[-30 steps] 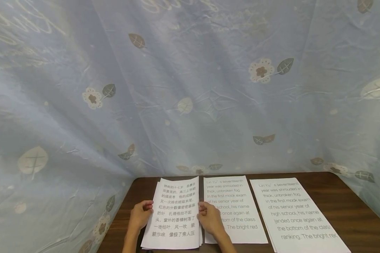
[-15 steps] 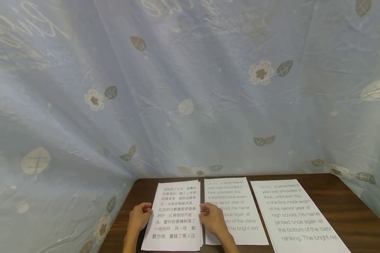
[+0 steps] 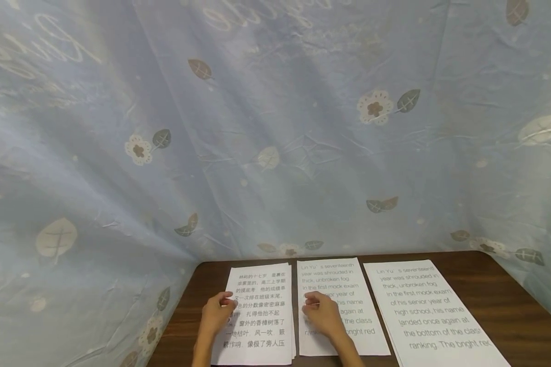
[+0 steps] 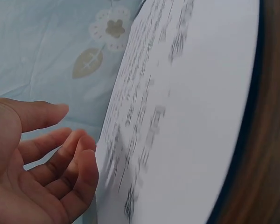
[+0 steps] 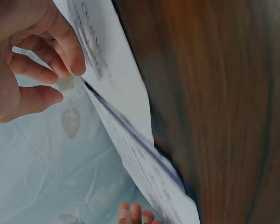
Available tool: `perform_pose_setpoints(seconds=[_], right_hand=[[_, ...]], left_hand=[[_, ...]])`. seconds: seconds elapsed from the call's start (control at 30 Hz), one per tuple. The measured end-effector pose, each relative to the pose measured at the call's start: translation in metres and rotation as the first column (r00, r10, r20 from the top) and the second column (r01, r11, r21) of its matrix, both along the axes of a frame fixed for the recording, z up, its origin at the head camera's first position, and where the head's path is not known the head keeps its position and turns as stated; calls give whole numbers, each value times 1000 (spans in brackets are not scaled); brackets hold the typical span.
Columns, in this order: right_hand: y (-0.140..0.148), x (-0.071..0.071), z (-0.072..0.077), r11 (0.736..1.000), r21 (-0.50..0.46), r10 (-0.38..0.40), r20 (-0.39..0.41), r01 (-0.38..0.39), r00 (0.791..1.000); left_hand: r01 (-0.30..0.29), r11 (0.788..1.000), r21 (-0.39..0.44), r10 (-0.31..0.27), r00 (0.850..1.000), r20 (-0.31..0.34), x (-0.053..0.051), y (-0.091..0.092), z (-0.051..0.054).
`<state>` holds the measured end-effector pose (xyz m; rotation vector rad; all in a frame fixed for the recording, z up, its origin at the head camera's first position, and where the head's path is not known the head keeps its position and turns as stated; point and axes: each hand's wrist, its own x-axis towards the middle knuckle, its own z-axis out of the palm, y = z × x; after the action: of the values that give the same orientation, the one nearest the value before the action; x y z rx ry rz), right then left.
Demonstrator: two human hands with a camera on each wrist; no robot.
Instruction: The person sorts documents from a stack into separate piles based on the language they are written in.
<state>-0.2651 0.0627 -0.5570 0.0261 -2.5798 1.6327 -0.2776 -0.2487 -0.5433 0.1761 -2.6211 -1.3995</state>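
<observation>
A stack of white sheets printed in Chinese [image 3: 261, 321] lies at the left of the table. Over its left edge hovers my left hand [image 3: 217, 315], fingers loosely bent; the left wrist view shows thumb and fingertips apart with nothing between them. Right of it lies a stack printed in English [image 3: 360, 311]. My right hand [image 3: 325, 315] is over that stack's left part and covers some of its text. In the right wrist view, its thumb and fingers [image 5: 74, 58] are parted and hold nothing. Whether either hand touches paper, I cannot tell.
Another stack of English-printed sheets [image 3: 431, 316] lies at the right, its edges slightly uneven. The dark wooden table [image 3: 482, 285] ends at the back against a pale blue curtain [image 3: 321, 193] patterned with leaves and flowers.
The top Chinese sheets, lifted and curved a second ago, now lie flat on their stack. Both hands have let go of the stack's sides and shifted right.
</observation>
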Motion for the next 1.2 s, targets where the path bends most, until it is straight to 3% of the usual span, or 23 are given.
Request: perform_pose_setpoints(seconds=[0.37, 0.67, 1.2], right_hand=[[42, 3, -1, 995, 55, -82, -18, 83, 996], [75, 2, 2, 986, 95, -137, -4, 137, 991], [135, 5, 1, 970, 173, -175, 6, 171, 985]], left_hand=[[45, 997, 61, -43, 998, -38, -3, 45, 2], [75, 986, 147, -75, 997, -6, -9, 78, -7], [104, 978, 179, -107, 994, 6, -10, 128, -12]])
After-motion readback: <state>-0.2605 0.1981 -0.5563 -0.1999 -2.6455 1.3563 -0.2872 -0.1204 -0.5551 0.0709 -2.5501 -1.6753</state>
